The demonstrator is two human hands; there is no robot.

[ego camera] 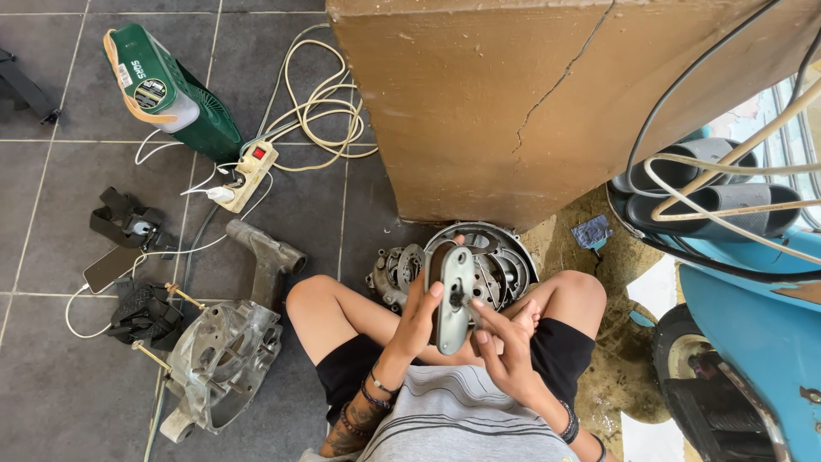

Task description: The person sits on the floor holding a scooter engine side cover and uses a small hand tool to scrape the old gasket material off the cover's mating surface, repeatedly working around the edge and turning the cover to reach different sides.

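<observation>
Item held: I see my left hand closed around a flat, elongated grey metal plate, fingers wrapped on its left edge, the plate standing roughly upright in front of my lap. My right hand is not gripping; its index finger is stretched out with the tip touching the middle of the plate's face, the other fingers curled loosely. Beads and bands sit on both wrists. Just beyond the plate, on the floor between my bare knees, lies a round metal engine cover with ribs and openings, and touching its left side a smaller clutch-like gear assembly. Far of these stands a large brown block with a crack running down its face. To the near left on the grey tiled floor lies an aluminium engine casing with a long arm reaching away from me, two threaded studs sticking out of its left side. Further left: a phone on a white cable, black straps and a black glove-like bundle. Far left: a green oil container lying tilted, a white power strip with a red switch, and a coil of cream cable. At the right edge stands a light blue scooter, with dark sandals resting on it under loose cables.
</observation>
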